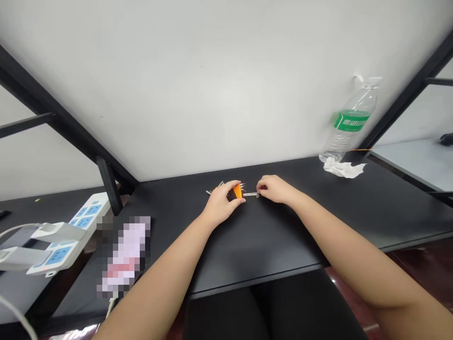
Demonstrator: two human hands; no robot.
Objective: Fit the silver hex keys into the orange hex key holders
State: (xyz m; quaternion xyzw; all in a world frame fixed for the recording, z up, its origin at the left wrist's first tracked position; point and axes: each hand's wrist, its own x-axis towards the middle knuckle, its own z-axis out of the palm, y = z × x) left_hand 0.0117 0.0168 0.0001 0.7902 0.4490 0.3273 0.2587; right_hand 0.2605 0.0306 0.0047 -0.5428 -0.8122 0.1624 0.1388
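Note:
My left hand (223, 202) is closed around an orange holder (237, 191) with its thumb below and fingers above. Silvery L-shaped hex keys (251, 194) stick out of the holder on the right, their bent ends close together. More metal shafts (209, 192) show past the left hand on its far side. My right hand (272, 189) has its thumb and fingers pinched at the bent end of the keys. The fingertips partly hide what lies between them.
The black table (247, 250) meets a white wall. A clear plastic bottle (350, 121) with a green label stands at the back right, beside a crumpled tissue (343, 168). On the left lie a white power strip (78, 231) with plugs and a pixelated object (127, 255) with a cable.

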